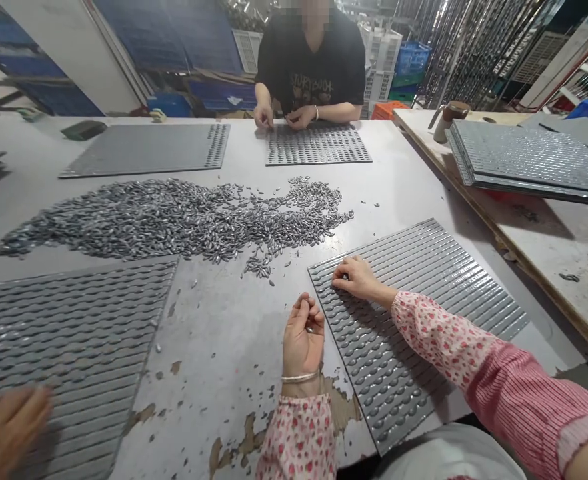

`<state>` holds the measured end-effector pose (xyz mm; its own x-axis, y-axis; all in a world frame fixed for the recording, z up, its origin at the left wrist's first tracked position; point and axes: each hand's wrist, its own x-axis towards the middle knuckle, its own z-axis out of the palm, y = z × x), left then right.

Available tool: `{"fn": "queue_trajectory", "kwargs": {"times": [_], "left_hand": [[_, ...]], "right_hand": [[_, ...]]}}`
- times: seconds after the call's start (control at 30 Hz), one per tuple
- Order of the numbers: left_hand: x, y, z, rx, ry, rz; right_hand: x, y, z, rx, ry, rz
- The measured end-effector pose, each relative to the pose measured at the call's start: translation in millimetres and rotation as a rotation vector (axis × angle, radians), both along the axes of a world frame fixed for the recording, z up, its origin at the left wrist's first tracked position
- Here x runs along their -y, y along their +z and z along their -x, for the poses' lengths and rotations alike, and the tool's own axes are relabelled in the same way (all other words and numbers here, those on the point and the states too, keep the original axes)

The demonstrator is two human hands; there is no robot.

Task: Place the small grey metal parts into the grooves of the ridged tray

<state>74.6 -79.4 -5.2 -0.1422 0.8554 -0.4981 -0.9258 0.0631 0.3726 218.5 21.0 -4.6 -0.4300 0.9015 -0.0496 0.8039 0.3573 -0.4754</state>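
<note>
My left hand [303, 343] is turned palm up beside the board, its fingers curled in and the thumb pressed to them. A few small grey oval pieces show in its palm and at the fingertips. Over the upper left corner of the grooved grey board [454, 287], my right hand [358, 277] pinches a small grey oval piece close to the surface. Oval pieces sit in rows in the grooves along the board's left part; the grooves to the right look bare. Beyond my hands spreads a long pile of loose oval pieces [174, 217].
Another person's hand [11, 427] rests over a second grooved board [74, 327] at lower left. Across the table, a person in black [314, 63] works at a board [319, 147]. Another board [144, 148] lies beside it. Stacked boards [534, 157] stand on the right-hand table.
</note>
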Motion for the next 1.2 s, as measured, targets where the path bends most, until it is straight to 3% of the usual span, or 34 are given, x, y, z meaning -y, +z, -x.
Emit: {"fn": "queue_trajectory", "kwargs": {"times": [0.5,0.6,0.77,0.83,0.93,1.0,1.1,1.13,1.2], "left_hand": [[0.7,-1.7,-2.9,-0.118,-0.040,0.039],[1.2,-4.3,-3.9,-0.164,-0.057,0.048],[3.1,-3.4,-9.9,-0.194,-0.105,0.006],[3.5,-1.2,-9.9,-0.176,-0.124,-0.024],[2.6,2.0,-0.7,0.006,-0.132,-0.089],[1.6,3.1,10.4,0.126,-0.007,-0.092],[1.0,3.2,24.5,0.074,0.316,-0.043],[1.0,3.1,26.6,0.039,0.376,-0.030],[1.0,3.0,26.2,0.020,0.378,-0.017]], "right_hand": [[2.8,0.3,8.2,0.009,-0.079,-0.046],[6.1,3.6,3.7,-0.224,-0.037,0.019],[26.1,16.2,4.9,-0.746,0.281,0.281],[30.6,19.2,8.3,-0.833,0.274,0.337],[23.4,19.0,7.1,-0.951,0.166,0.411],[10.8,16.4,-0.7,-0.890,0.087,0.386],[-8.1,11.2,-16.5,-0.527,0.083,0.194],[-12.2,9.5,-20.6,-0.413,0.113,0.135],[-15.5,6.5,-24.7,-0.279,0.161,0.081]]}}
